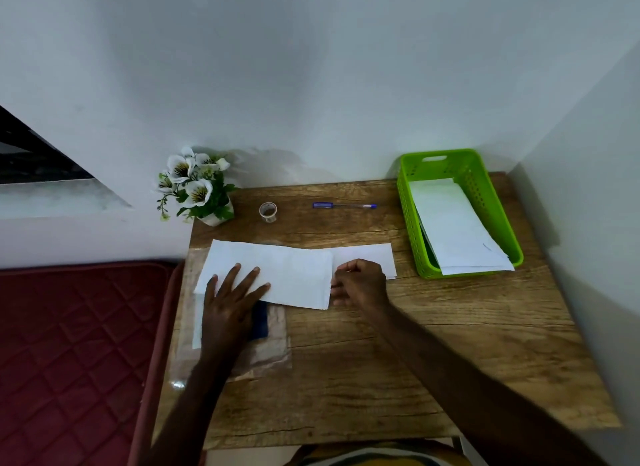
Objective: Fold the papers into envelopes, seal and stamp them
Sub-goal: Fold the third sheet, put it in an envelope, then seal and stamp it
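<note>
A white paper (294,275) lies folded lengthwise on the wooden table (381,361), with a folded flap edge near its right third. My left hand (230,292) presses flat on the paper's left part, fingers spread. My right hand (358,282) is curled on the fold line at the right, fingers pinching or pressing the paper's edge. A clear plastic sleeve (266,347) with a dark blue item (260,321) lies under my left hand and the paper.
A green plastic basket (485,188) with several white sheets (453,226) stands at the back right. A blue pen (344,206), a small cup (268,212) and a flower pot (197,188) stand along the wall. A red mattress (76,344) lies left of the table.
</note>
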### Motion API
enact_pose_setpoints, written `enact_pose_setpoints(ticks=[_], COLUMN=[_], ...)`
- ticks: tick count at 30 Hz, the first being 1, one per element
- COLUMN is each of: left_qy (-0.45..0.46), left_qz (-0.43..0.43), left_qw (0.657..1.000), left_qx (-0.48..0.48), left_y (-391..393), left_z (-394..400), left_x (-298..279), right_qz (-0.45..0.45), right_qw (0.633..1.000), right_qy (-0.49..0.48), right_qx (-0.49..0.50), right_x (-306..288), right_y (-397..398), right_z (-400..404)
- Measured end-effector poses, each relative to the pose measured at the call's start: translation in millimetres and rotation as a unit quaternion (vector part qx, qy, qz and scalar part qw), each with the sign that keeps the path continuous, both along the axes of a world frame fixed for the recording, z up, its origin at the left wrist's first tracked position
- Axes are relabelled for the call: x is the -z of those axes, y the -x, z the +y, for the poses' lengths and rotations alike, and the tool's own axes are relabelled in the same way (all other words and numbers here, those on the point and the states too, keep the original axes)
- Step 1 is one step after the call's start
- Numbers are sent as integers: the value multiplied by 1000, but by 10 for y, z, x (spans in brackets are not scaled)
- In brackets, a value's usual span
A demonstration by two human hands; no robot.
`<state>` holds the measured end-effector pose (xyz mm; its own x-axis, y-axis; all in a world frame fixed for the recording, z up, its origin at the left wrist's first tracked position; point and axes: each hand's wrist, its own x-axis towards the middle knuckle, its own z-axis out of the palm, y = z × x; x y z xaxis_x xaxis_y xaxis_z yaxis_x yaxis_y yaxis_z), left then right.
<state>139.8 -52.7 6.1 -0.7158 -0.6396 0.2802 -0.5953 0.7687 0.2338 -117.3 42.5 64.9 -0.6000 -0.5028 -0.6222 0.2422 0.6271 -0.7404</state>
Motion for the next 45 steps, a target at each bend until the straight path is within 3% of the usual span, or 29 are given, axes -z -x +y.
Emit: enact_pose_setpoints(ticks=[3,6,9,12,18,34,41,45], left_qy=[-9,-19,-42,-85,-149,-135,-130,-132], left_qz=[5,54,94,90,-58,-54,-57,-63], left_qw=[1000,997,991,987,976,977,977,977], left_qx=[-13,-46,-82,-103,-149,-157,-160,-158], left_y=[4,96,396,788,1132,1142,1134,1139], left_z=[32,126,269,378,460,463,442,452], left_x=[30,2,-47,-49,112,90,107,105], right_qz=[66,162,204,211,205,107,142,206], right_qw=[998,986,977,973,968,987,985,976], right_qy=[0,-17,-47,-84,-134,-46,-45,-55], right_qx=[10,24,34,33,47,108,91,41], right_x=[95,164,157,159,224,330,313,275], right_y=[19,82,147,167,207,473,506,461], right_z=[40,101,184,261,300,208,269,312])
